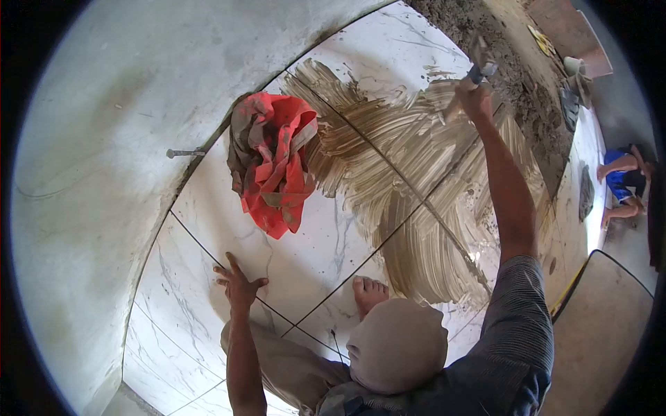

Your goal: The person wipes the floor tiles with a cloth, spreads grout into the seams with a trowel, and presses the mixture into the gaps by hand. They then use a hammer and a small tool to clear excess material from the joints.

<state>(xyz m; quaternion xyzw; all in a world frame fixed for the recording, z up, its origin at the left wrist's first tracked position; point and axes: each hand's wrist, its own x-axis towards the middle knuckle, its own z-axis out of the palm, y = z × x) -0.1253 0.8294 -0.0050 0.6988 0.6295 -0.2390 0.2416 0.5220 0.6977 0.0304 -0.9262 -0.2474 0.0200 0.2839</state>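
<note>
My right hand (474,101) grips a hammer (480,69) close to its metal head, at the upper right. The hammer is partly blurred, and its pale handle end points down toward the tile smeared with brown slurry (388,145). Fingers spread, my left hand (239,283) rests on a white marbled tile (208,239) near a dark joint, holding nothing. Ahead of it lies a crumpled red cloth or bag (277,163), stained grey-brown. My bare foot (370,295) is on the tiles between the two hands.
A grey wall (125,125) borders the tiles on the left, with a nail or bolt (184,153) sticking out. Wet mortar (513,69) lies at the upper right. Another person's legs (622,180) show at far right, above a large panel (600,333).
</note>
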